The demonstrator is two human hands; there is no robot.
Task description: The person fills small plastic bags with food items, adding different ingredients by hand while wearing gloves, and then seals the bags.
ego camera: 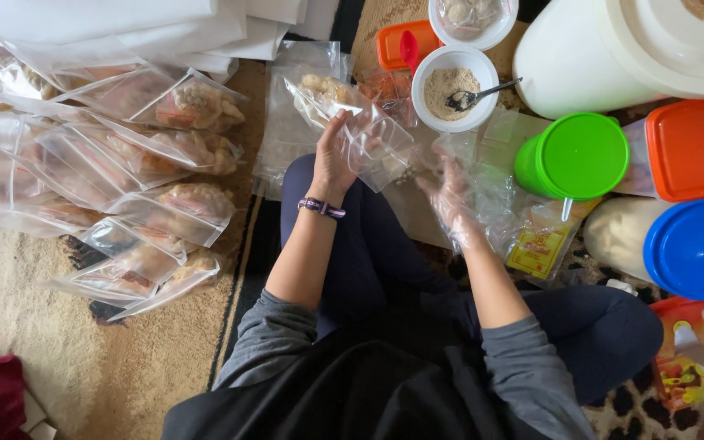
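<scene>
I sit cross-legged on the floor. My left hand, with a woven band on its wrist, grips a clear plastic bag with pale food pieces at its far end. My right hand wears a thin clear plastic glove and is at the bag's open mouth, with small dark bits at its fingertips. Just beyond the bag stands a white bowl of tan powder with a spoon in it.
Several filled clear bags lie in rows on the carpet to my left. To my right stand a green-lidded container, orange-lidded box, blue-lidded jar and big white tub. A yellow sachet lies near my right knee.
</scene>
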